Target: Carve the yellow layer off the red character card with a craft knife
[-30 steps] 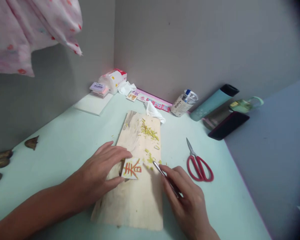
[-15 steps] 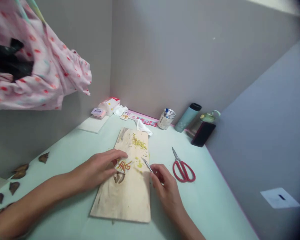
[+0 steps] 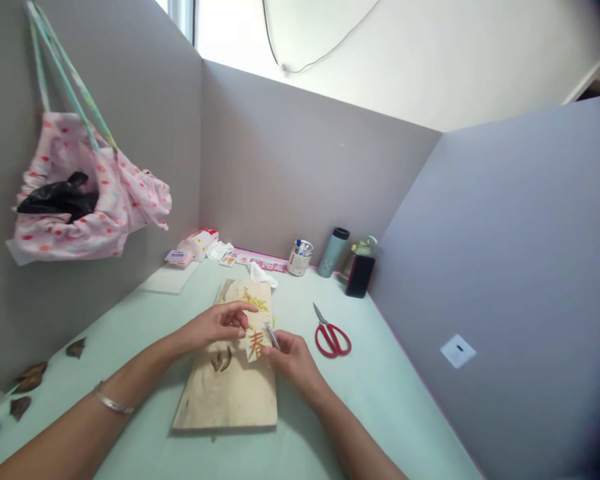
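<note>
Over the wooden board [image 3: 225,400], a small pale card [image 3: 257,345] with an orange-brown Chinese character is held up by my right hand [image 3: 295,363]. The right thumb lies on the card's right edge, and a slim metal-tipped tool [image 3: 273,337], perhaps a craft knife, stays in the same hand's fingers. My left hand [image 3: 223,325] hovers at the card's left side, index finger stretched out and fingers apart, gripping nothing that I can see. Yellow-green shavings [image 3: 255,301] lie on the board's far part, beyond the hands.
Red-handled scissors [image 3: 331,339] lie to the board's right. Along the back stand a paint-like can [image 3: 300,259], a blue-green tumbler [image 3: 334,253] and a dark phone [image 3: 361,275]. Dried brown pieces [image 3: 30,378] lie at left. A pink spotted bag [image 3: 75,193] hangs on the left partition.
My left hand has let go of the card, and my right hand now holds it along with the tool. The camera has tilted up, showing more wall.
</note>
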`<action>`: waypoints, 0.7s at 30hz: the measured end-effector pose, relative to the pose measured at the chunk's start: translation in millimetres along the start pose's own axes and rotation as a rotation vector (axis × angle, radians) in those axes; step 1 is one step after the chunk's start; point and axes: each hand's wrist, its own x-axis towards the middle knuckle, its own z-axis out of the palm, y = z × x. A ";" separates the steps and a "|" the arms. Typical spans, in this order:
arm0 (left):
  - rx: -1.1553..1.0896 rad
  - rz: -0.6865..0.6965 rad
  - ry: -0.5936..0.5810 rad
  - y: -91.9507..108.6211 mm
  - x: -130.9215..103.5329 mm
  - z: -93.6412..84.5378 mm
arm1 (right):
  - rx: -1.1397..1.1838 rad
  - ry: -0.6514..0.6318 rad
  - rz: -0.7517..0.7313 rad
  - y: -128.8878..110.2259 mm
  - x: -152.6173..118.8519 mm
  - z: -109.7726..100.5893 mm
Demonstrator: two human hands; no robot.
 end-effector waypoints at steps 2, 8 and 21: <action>-0.001 0.016 0.105 -9.2 -2.1 -1.7 | 0.025 0.018 0.011 3.2 2.8 -1.0; 0.047 0.043 0.237 -10.8 -13.1 12.9 | 0.080 0.068 0.033 0.7 4.9 2.4; 0.308 0.128 0.290 -0.5 -23.6 32.7 | 0.154 0.065 0.024 -1.2 1.9 8.8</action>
